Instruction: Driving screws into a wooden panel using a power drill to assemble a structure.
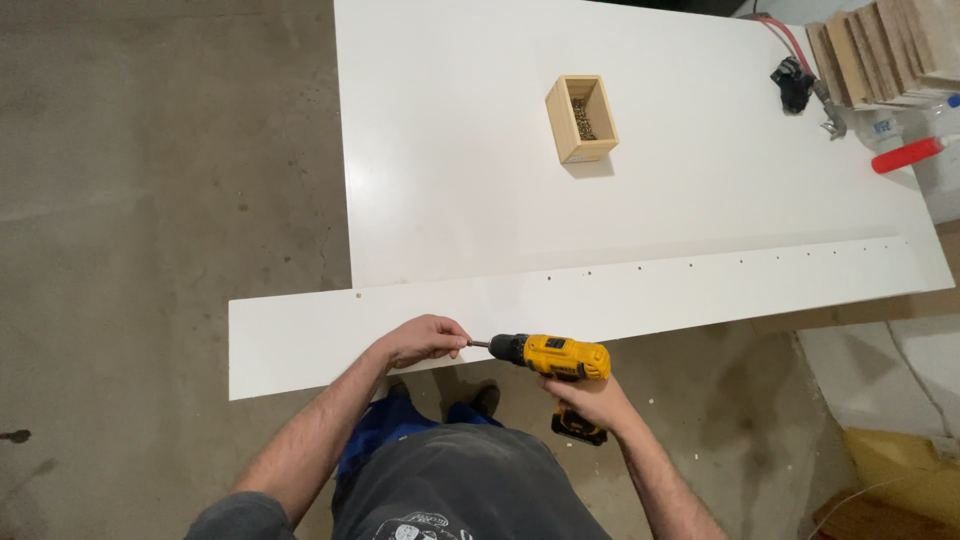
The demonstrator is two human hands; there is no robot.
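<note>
Head view, item held: cordless drill (555,357), yellow and black, lying level just beside the near edge of the long white strip (300,345), chuck pointing to the person's left.
Head view, right hand (590,400): closed around the drill's grip from below; the battery foot shows under the wrist.
Head view, left hand (425,338): fingers pinched at the drill bit (481,344), at the tip of the chuck, resting over the strip's near edge.
Handling, drill: judged fairly heavy and rigid, weight low in the battery; best taken by the moulded handle, with the free hand kept to the chuck or bit only.
Handling, bit: thin, stiff metal, likely slick; a pinch hold suits it.
Head view, work surface: large white panel (640,130), smooth and probably slippery, with the strip laid along its near side; a row of small holes (690,266) runs along the join.
Head view, nearby: open wooden box (581,118) of small screws, well apart from the hands, mid-panel.
Head view, far corner: stack of wooden blocks (885,50), a black fitting on a red hose (793,82), a red-handled clamp (905,155).
Head view, floor: bare concrete (150,180); the person's shoes show beneath the strip.
Obstructions: nothing lies between the hands and the strip; the overhanging strip end at left looks unsupported and could tip under pressure.
</note>
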